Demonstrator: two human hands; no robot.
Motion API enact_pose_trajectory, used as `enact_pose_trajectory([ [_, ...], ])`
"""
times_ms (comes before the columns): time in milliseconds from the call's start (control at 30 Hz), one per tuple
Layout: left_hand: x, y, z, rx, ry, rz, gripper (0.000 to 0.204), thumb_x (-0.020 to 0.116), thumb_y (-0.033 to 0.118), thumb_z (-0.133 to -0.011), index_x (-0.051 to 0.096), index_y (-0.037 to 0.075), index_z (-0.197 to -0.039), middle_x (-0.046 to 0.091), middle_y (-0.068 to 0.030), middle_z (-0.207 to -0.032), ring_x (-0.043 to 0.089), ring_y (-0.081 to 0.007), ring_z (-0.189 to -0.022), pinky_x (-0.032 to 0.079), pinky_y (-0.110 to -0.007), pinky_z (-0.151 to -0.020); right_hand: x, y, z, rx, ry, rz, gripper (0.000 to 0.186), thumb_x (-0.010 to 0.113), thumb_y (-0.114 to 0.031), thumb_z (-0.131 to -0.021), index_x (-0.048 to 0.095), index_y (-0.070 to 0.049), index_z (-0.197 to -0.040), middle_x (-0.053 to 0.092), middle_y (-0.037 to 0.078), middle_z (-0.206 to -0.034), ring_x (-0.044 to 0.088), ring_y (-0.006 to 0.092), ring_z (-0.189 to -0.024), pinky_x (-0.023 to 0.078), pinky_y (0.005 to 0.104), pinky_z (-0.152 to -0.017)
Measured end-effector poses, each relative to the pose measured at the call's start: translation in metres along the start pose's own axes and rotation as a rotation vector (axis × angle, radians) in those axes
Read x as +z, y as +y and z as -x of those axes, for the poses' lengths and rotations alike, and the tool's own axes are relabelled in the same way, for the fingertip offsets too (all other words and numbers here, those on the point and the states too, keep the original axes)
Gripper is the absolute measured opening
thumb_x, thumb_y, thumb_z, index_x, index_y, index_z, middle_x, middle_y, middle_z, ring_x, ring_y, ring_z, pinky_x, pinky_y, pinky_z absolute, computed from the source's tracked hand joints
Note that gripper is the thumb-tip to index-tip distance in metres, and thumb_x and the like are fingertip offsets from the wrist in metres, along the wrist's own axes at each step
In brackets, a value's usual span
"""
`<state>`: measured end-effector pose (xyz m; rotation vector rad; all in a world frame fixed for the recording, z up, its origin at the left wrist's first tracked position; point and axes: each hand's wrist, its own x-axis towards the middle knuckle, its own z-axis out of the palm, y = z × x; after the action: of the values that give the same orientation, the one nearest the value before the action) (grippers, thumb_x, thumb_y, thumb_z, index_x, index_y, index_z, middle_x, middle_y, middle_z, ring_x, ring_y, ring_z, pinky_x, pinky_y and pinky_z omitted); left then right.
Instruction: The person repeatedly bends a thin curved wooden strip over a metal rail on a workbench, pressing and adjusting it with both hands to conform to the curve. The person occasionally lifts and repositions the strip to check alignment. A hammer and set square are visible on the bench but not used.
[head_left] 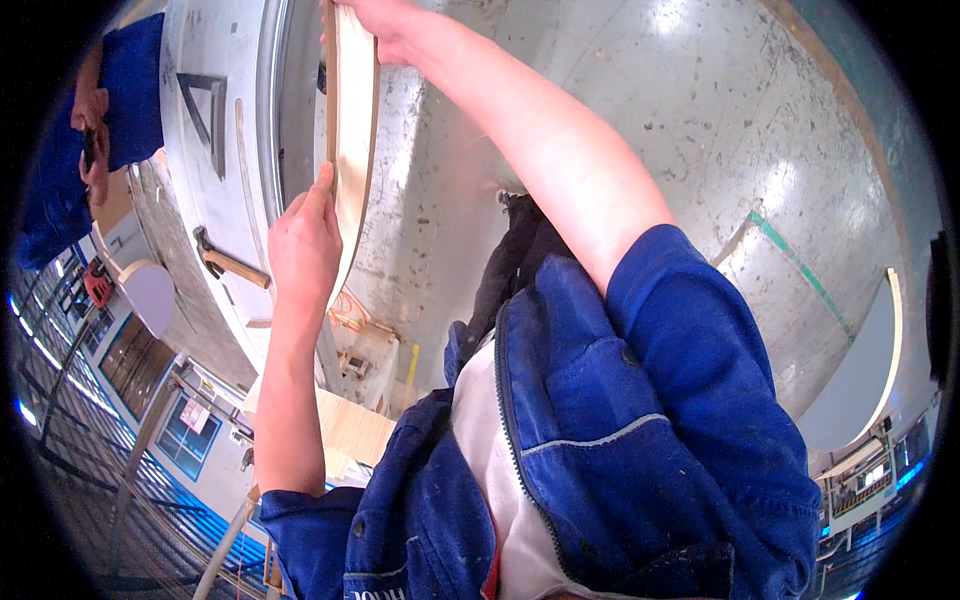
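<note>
A long, narrow pale wooden board with darker brown edges runs beside the workbench, its upper end cut off by the picture's top. My left hand is closed at its near part, the index finger lying along the edge; the other fingers are partly hidden. Farther up, my right hand grips the board near the far end, with its fingers mostly out of sight. On the bench to the left lie a hammer with a wooden handle and a dark triangular frame.
The workbench has a metal rail along its edge. Across it stands a person in blue, hands around a small dark object. Lower down are a light wooden panel and orange cord. Scuffed grey floor spreads to the right.
</note>
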<state>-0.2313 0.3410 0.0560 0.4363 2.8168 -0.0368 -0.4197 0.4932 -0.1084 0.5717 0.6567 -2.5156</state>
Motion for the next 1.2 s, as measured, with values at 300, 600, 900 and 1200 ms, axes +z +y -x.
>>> enact_pose_trajectory([
  [300, 0.013, -0.032, 0.054, 0.071, -0.037, -0.099, 0.053, 0.065, 0.000, -0.089, 0.064, 0.015, -0.139, 0.061, -0.0131, -0.075, 0.063, -0.0323, -0.060, 0.052, -0.046, -0.057, -0.017, 0.007, -0.030, 0.049, -0.157, -0.045, 0.035, 0.054, -0.038, -0.105, 0.064, -0.004, -0.102, 0.065, 0.013, -0.081, 0.065, 0.0298, -0.070, 0.058, 0.0494, -0.068],
  [600, 0.024, -0.070, 0.110, 0.154, -0.162, -0.227, 0.067, 0.064, -0.004, -0.083, 0.055, 0.012, -0.147, 0.059, -0.0098, -0.076, 0.065, -0.0279, -0.064, 0.055, -0.042, -0.058, -0.026, -0.006, -0.023, 0.026, -0.149, 0.042, 0.035, 0.050, -0.038, -0.107, 0.062, -0.006, -0.107, 0.065, 0.013, -0.087, 0.067, 0.0298, -0.078, 0.059, 0.0486, -0.070],
  [900, 0.028, -0.092, 0.238, -0.413, -0.088, -0.103, 0.056, 0.062, 0.003, -0.094, 0.053, 0.011, -0.149, 0.066, -0.0105, -0.081, 0.066, -0.0260, -0.067, 0.055, -0.042, -0.065, -0.032, -0.026, 0.004, 0.045, -0.134, 0.104, 0.032, 0.056, -0.030, -0.106, 0.060, -0.001, -0.121, 0.062, 0.010, -0.090, 0.066, 0.0267, -0.080, 0.061, 0.0432, -0.071],
  [1200, 0.096, 0.047, 0.238, -1.217, 0.571, 1.115, 0.043, 0.066, 0.010, -0.100, 0.061, 0.004, -0.142, 0.065, -0.0003, -0.076, 0.057, -0.0076, -0.067, 0.050, -0.025, -0.066, -0.030, -0.039, 0.026, 0.103, -0.108, 0.188, 0.031, 0.050, -0.031, -0.110, 0.057, -0.005, -0.124, 0.058, 0.013, -0.119, 0.060, 0.0369, -0.114, 0.046, 0.0539, -0.109],
])
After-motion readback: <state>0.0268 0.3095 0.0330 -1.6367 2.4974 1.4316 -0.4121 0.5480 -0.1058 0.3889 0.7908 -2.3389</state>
